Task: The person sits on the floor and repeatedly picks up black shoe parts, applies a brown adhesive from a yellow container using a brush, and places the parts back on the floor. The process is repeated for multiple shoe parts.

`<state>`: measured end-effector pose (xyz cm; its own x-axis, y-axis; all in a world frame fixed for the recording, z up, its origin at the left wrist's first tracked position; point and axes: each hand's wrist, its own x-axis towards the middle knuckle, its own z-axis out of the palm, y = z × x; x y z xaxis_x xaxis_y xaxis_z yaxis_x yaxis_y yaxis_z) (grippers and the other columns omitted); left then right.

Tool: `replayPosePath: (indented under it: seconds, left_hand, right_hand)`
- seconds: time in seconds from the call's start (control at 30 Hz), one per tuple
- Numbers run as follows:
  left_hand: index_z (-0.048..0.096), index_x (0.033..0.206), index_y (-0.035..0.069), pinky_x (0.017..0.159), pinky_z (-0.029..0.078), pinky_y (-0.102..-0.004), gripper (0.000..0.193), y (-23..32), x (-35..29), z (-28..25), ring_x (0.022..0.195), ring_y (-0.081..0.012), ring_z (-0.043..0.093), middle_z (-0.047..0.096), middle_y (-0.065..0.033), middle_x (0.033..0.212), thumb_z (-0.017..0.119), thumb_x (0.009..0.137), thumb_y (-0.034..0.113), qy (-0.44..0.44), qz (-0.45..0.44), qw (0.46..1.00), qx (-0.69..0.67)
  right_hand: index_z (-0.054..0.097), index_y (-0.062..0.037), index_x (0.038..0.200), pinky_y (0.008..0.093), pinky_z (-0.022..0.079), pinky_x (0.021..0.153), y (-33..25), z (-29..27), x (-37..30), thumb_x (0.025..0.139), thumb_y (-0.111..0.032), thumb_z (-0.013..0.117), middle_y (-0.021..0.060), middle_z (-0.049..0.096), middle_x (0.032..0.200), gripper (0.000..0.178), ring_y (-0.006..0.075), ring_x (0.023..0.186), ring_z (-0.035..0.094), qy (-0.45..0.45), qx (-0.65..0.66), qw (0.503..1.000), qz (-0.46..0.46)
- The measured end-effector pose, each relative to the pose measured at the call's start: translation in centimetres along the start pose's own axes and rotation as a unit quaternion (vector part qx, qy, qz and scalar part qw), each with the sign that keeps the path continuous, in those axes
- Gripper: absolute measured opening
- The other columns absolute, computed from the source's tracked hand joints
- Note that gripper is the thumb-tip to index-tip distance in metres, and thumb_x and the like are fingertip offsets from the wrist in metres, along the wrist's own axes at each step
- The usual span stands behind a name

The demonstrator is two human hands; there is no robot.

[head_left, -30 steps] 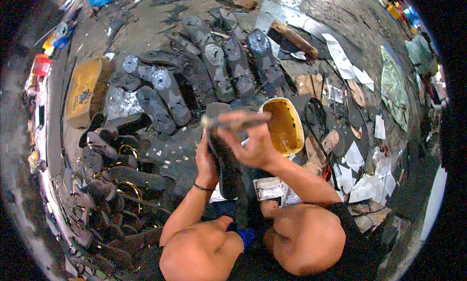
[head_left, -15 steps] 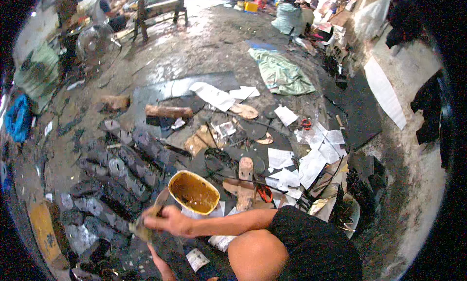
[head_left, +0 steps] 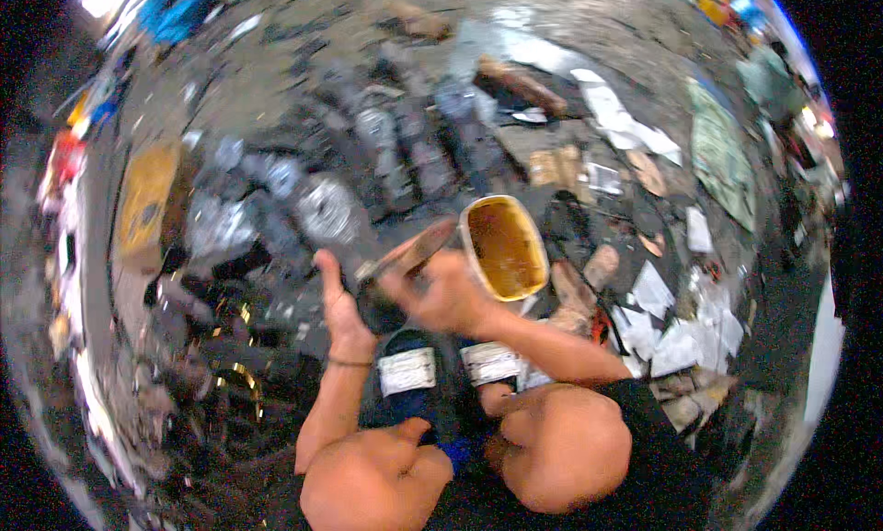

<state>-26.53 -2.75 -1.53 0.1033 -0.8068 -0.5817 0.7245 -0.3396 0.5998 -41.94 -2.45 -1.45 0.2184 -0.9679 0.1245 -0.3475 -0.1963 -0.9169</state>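
In my right hand (head_left: 446, 292) is a brush with a flat wooden handle (head_left: 425, 248), the fingers closed round it; blur hides its tip. My left hand (head_left: 342, 306) is held palm inward to the left of it, thumb raised, against a dark flat piece (head_left: 379, 308) that looks like a shoe sole. The brush lies over this piece. Just right of my right hand stands a white-rimmed plastic tub (head_left: 504, 249) with yellow-brown, glue-like stuff inside. The left fingers are mostly hidden behind the dark piece.
Rows of dark shoe-shaped pieces (head_left: 379, 149) lie ahead. A yellowish wooden block (head_left: 145, 209) stands at the left. White papers (head_left: 685, 342), orange-handled scissors (head_left: 600, 329) and a wooden shoe form (head_left: 575, 296) lie to the right. My slippered feet (head_left: 407, 372) are below my hands.
The view has swung left and down. My left hand has come up into sight with the dark piece. My right hand, still holding the brush, now meets it beside the tub.
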Motion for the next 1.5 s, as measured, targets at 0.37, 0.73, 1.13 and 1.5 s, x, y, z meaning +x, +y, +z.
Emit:
replayPosePath:
  seconds: [0.37,0.73,1.13,1.5]
  left_hand:
    - [0.062,0.118,0.004,0.075,0.058,-0.0366,0.078,-1.1,1.9,-2.1,0.089,-0.0226,0.069,0.069,-0.0093,0.105,0.047,0.089,0.075,-0.168,-0.124,0.971,-0.113]
    - [0.059,0.123,0.002,0.074,0.057,-0.0337,0.076,-1.4,3.9,-3.4,0.085,-0.0209,0.068,0.069,-0.0100,0.104,0.047,0.092,0.070,-0.113,-0.070,0.991,-0.028]
    - [0.060,0.122,0.007,0.082,0.057,-0.0365,0.067,-0.9,2.8,-2.7,0.092,-0.0207,0.068,0.068,-0.0071,0.107,0.051,0.093,0.067,-0.111,-0.094,0.979,-0.145]
    - [0.058,0.127,0.003,0.086,0.055,-0.0423,0.055,2.4,16.3,-2.3,0.095,-0.0300,0.068,0.068,-0.0127,0.114,0.041,0.104,0.049,-0.137,-0.008,0.986,-0.093]
  right_hand:
    - [0.068,-0.0032,0.099,0.0365,0.054,0.080,-0.7,-2.5,4.5,0.085,-0.019,0.074,0.0147,0.071,0.090,0.022,0.0249,0.086,0.071,0.102,0.168,0.979,0.062]
    - [0.066,-0.0008,0.101,0.0331,0.054,0.077,-0.4,-0.2,2.3,0.090,-0.018,0.070,0.0115,0.070,0.097,0.020,0.0200,0.084,0.068,0.080,0.182,0.977,0.079]
    - [0.066,-0.0007,0.104,0.0327,0.052,0.078,0.2,-0.1,0.7,0.088,-0.018,0.073,0.0109,0.067,0.094,0.025,0.0222,0.086,0.066,0.012,0.007,0.998,0.066]
    - [0.064,0.0001,0.108,0.0277,0.049,0.073,3.7,-1.4,-0.6,0.093,-0.012,0.067,0.0042,0.065,0.090,0.019,0.0115,0.081,0.059,0.015,0.047,0.991,0.124]
